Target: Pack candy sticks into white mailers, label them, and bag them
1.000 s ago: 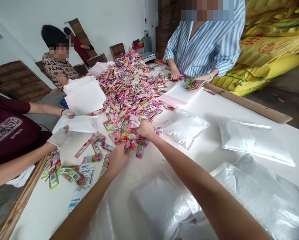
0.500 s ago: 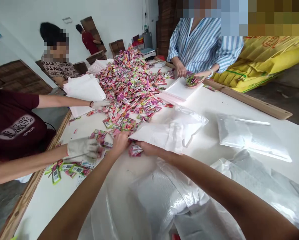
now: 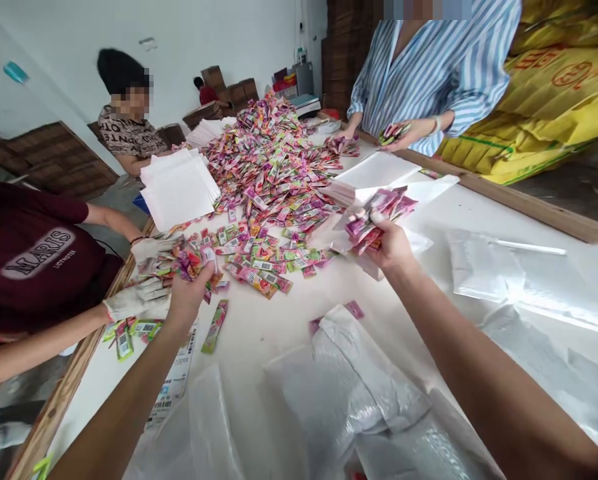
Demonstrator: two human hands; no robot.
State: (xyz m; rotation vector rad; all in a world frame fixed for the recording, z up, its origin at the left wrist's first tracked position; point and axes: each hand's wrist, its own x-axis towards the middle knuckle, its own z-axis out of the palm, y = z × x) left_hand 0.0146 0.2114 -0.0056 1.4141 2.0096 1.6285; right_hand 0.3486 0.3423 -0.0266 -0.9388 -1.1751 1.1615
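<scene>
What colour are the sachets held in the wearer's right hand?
Mostly pink and magenta sachets in the right hand, shown best in the head view.

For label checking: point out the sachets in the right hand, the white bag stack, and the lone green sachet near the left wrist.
held sachets [image 3: 386, 202]: head view, middle of the bunch.
white bag stack [image 3: 179, 190]: head view, top sheet's centre.
green sachet [image 3: 215, 327]: head view, mid-length.

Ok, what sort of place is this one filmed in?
Probably a small packing workshop or warehouse: a heap of colourful sachets on a long white table, stacks of white mailer bags, and cardboard boxes piled behind, with several people handling them.
</scene>
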